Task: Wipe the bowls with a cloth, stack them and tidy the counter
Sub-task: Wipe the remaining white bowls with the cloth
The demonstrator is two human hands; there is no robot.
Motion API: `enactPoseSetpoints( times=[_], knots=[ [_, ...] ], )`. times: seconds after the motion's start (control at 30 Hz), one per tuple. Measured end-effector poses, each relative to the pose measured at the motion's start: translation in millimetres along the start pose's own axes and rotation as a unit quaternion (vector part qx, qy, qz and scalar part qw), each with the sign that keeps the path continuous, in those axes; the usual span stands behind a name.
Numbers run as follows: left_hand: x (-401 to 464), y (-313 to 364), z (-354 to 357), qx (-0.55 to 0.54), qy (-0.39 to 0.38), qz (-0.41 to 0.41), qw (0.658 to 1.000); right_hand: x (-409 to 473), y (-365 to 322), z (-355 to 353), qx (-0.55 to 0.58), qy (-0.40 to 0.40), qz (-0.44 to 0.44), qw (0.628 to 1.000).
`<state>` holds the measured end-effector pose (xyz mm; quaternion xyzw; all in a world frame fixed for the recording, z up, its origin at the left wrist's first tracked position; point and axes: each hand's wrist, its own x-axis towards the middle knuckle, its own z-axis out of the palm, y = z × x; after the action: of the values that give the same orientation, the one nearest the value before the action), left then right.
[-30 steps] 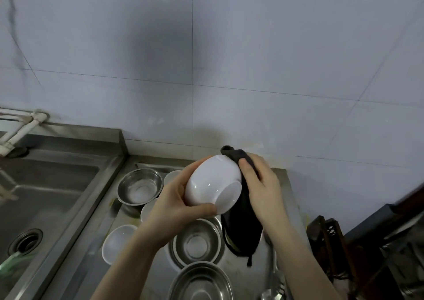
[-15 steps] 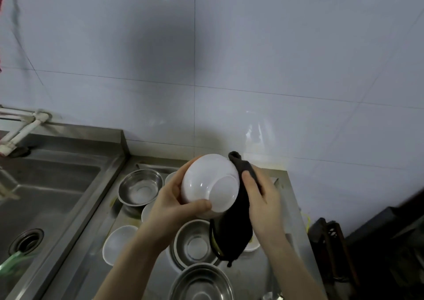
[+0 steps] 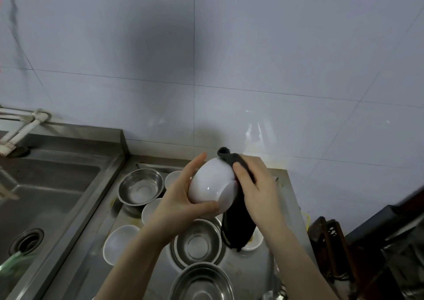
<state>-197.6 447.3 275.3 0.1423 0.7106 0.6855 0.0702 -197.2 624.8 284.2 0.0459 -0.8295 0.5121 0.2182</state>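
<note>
My left hand (image 3: 181, 199) grips a white bowl (image 3: 212, 182) held on its side above the counter, its base turned toward me. My right hand (image 3: 254, 185) presses a dark cloth (image 3: 237, 228) against the bowl's right side; the cloth hangs down below it. Under my hands, on the steel counter (image 3: 252, 270), stand several steel bowls (image 3: 141, 188) (image 3: 198, 244) (image 3: 202, 283) and white bowls (image 3: 119, 242) (image 3: 151, 210), all upright and open side up.
A steel sink (image 3: 46, 199) with a drain lies to the left, with white pipes (image 3: 23, 125) on the wall above it. A tiled wall (image 3: 229, 70) stands close behind the counter. Dark objects (image 3: 367, 242) crowd the right side.
The bowl has turned in my left hand, its base now swung further right and down. My right hand with the cloth has slid up along the bowl's right side.
</note>
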Motion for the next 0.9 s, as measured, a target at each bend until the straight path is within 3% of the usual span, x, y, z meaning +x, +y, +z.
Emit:
enactPoseSetpoints(
  times=[0.1,0.17,0.23,0.37,0.43,0.53,0.63,0.73,0.83,0.9],
  knots=[
    [5.9,0.1,2.7,-0.04,0.004,-0.006,0.999,-4.8,-9.3,10.6,-0.163,-0.06,-0.14,0.975],
    [5.0,0.0,0.0,-0.138,-0.005,-0.043,0.989,-13.0,-8.2,16.7,-0.229,-0.074,-0.205,0.949],
    [3.6,-1.2,-3.1,-0.25,-0.043,-0.068,0.965,-12.6,-6.1,18.1,-0.21,-0.057,-0.195,0.957],
    [2.1,4.1,4.1,-0.382,-0.062,-0.104,0.916,7.6,-4.1,24.2,-0.105,-0.036,-0.053,0.992],
    [4.4,6.3,5.1,-0.402,-0.032,-0.126,0.906,6.8,-5.8,24.6,-0.139,-0.049,-0.096,0.984],
    [8.4,4.8,-2.5,-0.432,0.002,-0.131,0.892,-10.7,-2.6,23.3,-0.205,-0.088,-0.231,0.947],
    [9.5,3.7,-7.2,-0.431,0.031,-0.13,0.892,-29.4,8.6,25.9,-0.22,-0.072,-0.291,0.928],
    [4.1,3.3,-2.4,-0.41,0.012,-0.12,0.904,-29.4,7.2,30.7,-0.198,-0.051,-0.246,0.947],
    [0.9,-2.7,5.7,-0.319,-0.016,-0.11,0.941,-7.9,-5.2,34.5,-0.156,-0.009,-0.092,0.983],
    [0.2,-2.7,5.6,-0.329,-0.016,-0.108,0.938,-2.5,-10.7,34.3,-0.175,-0.015,-0.09,0.98]
  ],
)
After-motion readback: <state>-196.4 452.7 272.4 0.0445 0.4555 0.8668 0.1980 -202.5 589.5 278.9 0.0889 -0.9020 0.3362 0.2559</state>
